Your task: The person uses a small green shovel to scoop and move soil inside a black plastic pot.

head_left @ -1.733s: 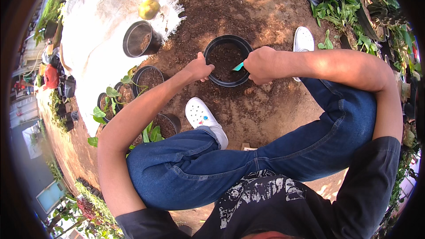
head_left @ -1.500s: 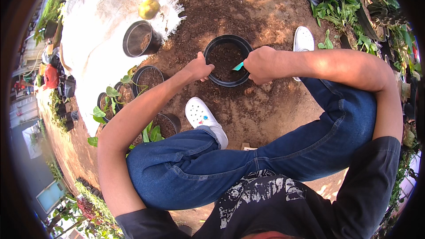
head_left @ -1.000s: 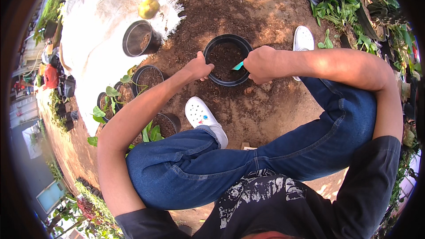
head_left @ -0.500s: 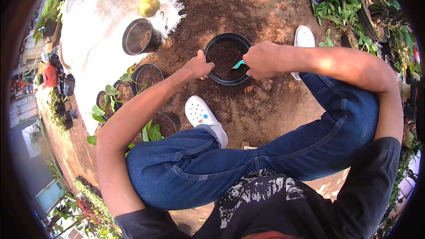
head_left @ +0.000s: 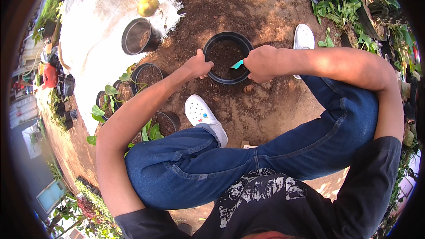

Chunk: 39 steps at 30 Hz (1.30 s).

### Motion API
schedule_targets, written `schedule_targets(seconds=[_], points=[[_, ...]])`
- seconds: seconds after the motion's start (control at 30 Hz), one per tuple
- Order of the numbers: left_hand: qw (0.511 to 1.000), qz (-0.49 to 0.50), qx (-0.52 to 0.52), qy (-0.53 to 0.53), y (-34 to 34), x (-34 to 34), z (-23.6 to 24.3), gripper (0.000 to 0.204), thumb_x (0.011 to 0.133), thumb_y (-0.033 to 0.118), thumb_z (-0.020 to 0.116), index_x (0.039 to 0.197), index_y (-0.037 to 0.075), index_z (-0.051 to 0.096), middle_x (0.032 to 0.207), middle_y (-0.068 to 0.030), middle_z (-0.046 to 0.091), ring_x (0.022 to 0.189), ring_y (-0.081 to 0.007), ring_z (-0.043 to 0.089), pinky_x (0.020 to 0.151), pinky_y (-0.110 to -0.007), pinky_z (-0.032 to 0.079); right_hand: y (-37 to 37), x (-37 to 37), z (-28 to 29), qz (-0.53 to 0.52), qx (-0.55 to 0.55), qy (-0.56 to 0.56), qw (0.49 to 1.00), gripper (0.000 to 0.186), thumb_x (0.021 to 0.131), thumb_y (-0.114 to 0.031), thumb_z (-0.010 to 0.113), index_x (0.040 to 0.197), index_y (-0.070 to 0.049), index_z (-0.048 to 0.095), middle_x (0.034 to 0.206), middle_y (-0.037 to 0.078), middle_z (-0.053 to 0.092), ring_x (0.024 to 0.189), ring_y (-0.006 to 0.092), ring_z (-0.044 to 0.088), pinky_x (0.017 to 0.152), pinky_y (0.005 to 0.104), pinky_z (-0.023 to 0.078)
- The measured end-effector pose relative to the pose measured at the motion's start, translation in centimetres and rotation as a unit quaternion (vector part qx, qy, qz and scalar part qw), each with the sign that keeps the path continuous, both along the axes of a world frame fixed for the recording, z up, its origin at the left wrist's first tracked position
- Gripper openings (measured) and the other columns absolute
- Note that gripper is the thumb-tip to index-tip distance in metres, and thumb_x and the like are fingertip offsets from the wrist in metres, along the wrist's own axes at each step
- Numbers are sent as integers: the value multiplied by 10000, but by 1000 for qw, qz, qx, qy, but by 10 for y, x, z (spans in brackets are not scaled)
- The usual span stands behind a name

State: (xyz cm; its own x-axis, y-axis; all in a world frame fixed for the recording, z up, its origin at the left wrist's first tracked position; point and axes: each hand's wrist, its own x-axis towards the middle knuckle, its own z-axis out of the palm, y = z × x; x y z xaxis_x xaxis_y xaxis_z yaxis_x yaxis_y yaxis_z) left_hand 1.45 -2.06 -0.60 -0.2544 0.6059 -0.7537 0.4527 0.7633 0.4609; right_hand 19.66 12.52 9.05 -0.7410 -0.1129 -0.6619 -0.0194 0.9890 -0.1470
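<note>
Bare brown soil (head_left: 265, 4) fills the head view, with a white woven sheet (head_left: 95, 40) spread over its upper left part and leafy green plants (head_left: 343, 6) crowding the upper right edge. At the middle of the ground stands a round black pot (head_left: 211, 46), partly filled with dark soil. The left hand (head_left: 198, 65) rests on the pot's near left rim, fingers curled against it, touching the rim rather than gripping anything else. The right hand (head_left: 261, 63) is at the pot's right rim, closed into a fist around a small teal tool (head_left: 237, 64), whose tip pokes out toward the soil inside the pot; what kind of tool it is cannot be made out. The person squats in blue jeans (head_left: 230, 159) and a black printed shirt, with one white clog (head_left: 201, 113) just below the pot and another white clog (head_left: 303, 36) beside its right. On the sheet stands an empty black pot (head_left: 137, 35), and a yellow-green round fruit (head_left: 148, 5) lies near it at the sheet's frayed edge. Several smaller black pots with young green plants (head_left: 133, 86) sit in a cluster to the left of the left forearm.
</note>
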Motion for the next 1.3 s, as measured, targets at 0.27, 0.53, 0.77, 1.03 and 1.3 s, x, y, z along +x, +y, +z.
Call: schedule_targets(seconds=[0.27,0.53,0.77,1.03,1.3], points=[[1000,17,1,-1,-1,-2,-10,562,963,280,587,1265,-66,263,795,-183,673,655,-230,681,576,-324,552,1,-2,-9,18,21,-50,998,385,904,-344,627,977,31,671,837,189,720,831,345,726,696,439,583],[1000,4,8,-7,-2,-3,-7,578,961,266,548,1277,-112,245,783,-187,677,666,-247,684,624,-355,562,1,-1,-12,30,28,-62,997,393,912,-341,622,1027,33,655,852,192,720,836,338,728,693,429,584],[1000,5,14,-8,-4,-4,-11,577,960,263,551,1272,-115,245,783,-185,674,656,-245,682,622,-356,561,0,-1,-13,37,31,-61,997,404,919,-349,620,1033,37,651,854,188,721,835,336,728,690,428,584],[1000,4,15,-6,-3,-2,-6,593,963,261,527,1285,-138,228,772,-178,681,648,-252,682,641,-372,558,5,-12,16,-20,2,-32,999,216,785,-160,636,833,42,697,810,211,712,826,348,725,688,454,586],[1000,5,18,-17,-8,-5,-15,360,1004,187,482,1182,-60,289,807,-192,684,684,-255,700,646,-358,585,-6,-8,0,-1,-16,26,1000,198,727,-132,641,821,30,703,816,210,715,811,359,722,679,454,586]])
